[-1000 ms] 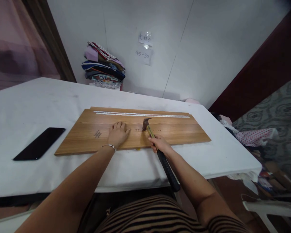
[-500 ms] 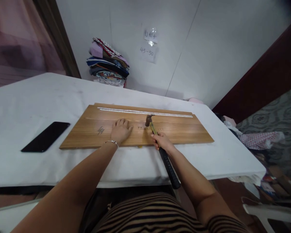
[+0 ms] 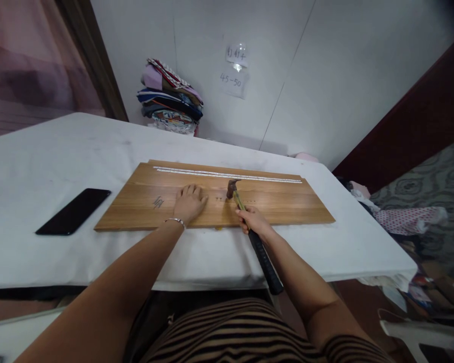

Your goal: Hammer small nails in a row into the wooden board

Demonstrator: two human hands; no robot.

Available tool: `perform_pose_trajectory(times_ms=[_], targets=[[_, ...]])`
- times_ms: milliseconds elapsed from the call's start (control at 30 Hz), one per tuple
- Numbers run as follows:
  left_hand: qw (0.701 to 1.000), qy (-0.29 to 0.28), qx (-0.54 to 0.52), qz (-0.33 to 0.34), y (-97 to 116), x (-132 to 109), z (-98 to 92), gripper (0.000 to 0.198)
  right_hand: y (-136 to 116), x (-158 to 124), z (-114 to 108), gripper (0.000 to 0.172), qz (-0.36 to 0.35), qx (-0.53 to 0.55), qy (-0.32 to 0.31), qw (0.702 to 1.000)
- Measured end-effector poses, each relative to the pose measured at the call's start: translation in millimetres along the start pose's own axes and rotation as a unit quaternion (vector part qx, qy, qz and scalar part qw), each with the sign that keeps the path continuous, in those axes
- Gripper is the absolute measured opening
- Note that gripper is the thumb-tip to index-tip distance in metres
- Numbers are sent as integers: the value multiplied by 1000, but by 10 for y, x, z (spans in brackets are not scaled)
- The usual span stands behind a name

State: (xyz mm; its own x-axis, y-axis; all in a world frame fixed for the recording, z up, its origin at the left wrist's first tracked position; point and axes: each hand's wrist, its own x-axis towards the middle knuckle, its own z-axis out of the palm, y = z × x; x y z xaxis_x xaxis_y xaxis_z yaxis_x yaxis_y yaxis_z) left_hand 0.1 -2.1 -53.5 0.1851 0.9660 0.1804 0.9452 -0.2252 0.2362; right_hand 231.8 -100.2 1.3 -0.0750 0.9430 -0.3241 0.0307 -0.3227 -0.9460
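My left hand [image 3: 189,203] lies flat on the wooden board [image 3: 291,201], fingers spread, left of its middle. In my right hand [image 3: 254,220] is a claw hammer [image 3: 263,259], gripped partway up with its black-sleeved end pointing back towards me. The hammer's rusty head sits low over the board's middle; whether it touches the wood I cannot tell. Small dark nails or holes [image 3: 219,198] run in a row on both sides of the head. Dark pen marks [image 3: 158,202] show near a heap of nails or scribble left of my left hand.
A black phone [image 3: 73,212] lies on the white-covered table [image 3: 109,146] left of the board. Two white strips [image 3: 227,175] run along the board's far edge. A pile of folded cloths [image 3: 171,98] stands against the wall. A white stool [image 3: 423,333] is at lower right.
The view has shifted very slightly. Both hands and the hammer stay in nearly the same place on the board.
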Motion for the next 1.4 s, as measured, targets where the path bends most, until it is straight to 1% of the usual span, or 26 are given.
perform_pose_trajectory(times_ms=[267,433,567,733,900,1167,1400], targets=[[1000,1,-8,-2,0,1,6,53,-22,0,-5,24,6,3,12,1000],[1000,3,-3,-3,-9,10,25,52,-12,-13,-14,27,16,-5,9,1000],[1000,3,-6,-2,-8,4,17,52,5,-10,-15,30,7,3,6,1000],[1000,0,-3,-4,-4,-3,5,53,36,2,-16,27,0,-1,5,1000],[1000,2,1,-3,2,-5,2,52,40,-4,-25,31,-14,4,0,1000],[1000,-7,3,-7,23,-12,-32,53,47,26,-24,32,0,-11,0,1000],[1000,-13,20,-11,53,-30,-68,55,-2,20,-27,26,-3,3,6,1000]])
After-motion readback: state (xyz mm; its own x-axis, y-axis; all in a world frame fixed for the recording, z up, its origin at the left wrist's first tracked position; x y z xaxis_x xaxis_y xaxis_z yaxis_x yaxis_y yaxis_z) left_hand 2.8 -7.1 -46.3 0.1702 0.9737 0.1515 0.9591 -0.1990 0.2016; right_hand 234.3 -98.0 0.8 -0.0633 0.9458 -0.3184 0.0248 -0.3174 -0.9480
